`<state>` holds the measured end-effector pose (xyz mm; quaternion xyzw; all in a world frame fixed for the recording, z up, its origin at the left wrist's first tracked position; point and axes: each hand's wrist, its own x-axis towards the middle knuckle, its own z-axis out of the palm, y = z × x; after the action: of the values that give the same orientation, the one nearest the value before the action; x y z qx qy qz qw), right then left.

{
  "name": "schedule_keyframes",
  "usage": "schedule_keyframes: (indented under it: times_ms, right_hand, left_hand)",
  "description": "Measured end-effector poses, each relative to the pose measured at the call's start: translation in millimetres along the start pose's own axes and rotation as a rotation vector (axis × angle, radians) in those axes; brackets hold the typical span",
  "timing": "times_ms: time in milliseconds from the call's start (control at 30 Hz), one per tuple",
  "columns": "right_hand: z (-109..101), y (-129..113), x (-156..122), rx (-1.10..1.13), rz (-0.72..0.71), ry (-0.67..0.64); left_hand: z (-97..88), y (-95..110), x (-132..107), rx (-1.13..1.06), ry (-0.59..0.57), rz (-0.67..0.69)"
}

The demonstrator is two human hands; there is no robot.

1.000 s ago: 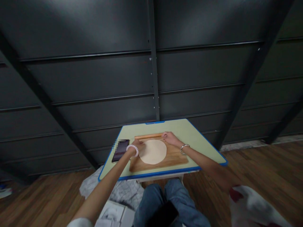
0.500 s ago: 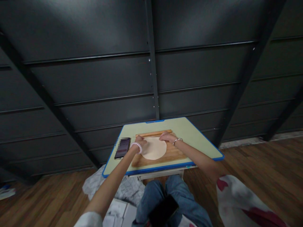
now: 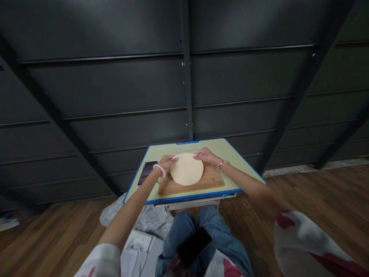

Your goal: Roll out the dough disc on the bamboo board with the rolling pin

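A flat round disc of pale dough (image 3: 186, 169) is held up by its far edge above a wooden board (image 3: 198, 183) on a small green table with a blue rim (image 3: 230, 154). My left hand (image 3: 166, 162), with a pink bead bracelet at the wrist, pinches the disc's upper left edge. My right hand (image 3: 205, 155), with a silver bangle, pinches its upper right edge. The disc hides the back of the board, so the rolling pin is out of sight.
A dark phone (image 3: 147, 172) lies on the table left of the board. Dark metal wall panels (image 3: 184, 77) rise right behind the table. Crumpled paper (image 3: 144, 227) lies on the wooden floor at the left. Another dark phone (image 3: 193, 241) rests on my lap.
Both hands have taken the dough by its far edge and lifted that edge up off the board. The rolling pin seen behind the dough earlier is now hidden.
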<state>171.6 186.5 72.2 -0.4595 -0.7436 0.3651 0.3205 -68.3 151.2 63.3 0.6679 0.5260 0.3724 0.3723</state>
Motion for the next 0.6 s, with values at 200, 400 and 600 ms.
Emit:
schedule_keyframes:
  times_ms: [200, 400, 600]
  right_hand:
    - [-32.2, -17.6, -3.8, -0.202, -0.234, 0.1]
    - [-4.9, 26.6, -67.4, -0.699, -0.35, -0.093]
    - [13.3, 48.6, -94.4, -0.73, -0.387, -0.117]
  left_hand:
    - [-17.0, 18.6, 19.1, -0.026, 0.101, 0.169]
    - [6.1, -20.7, -30.0, 0.417, -0.189, 0.271]
    - [16.0, -36.6, -64.1, 0.771, -0.266, 0.37]
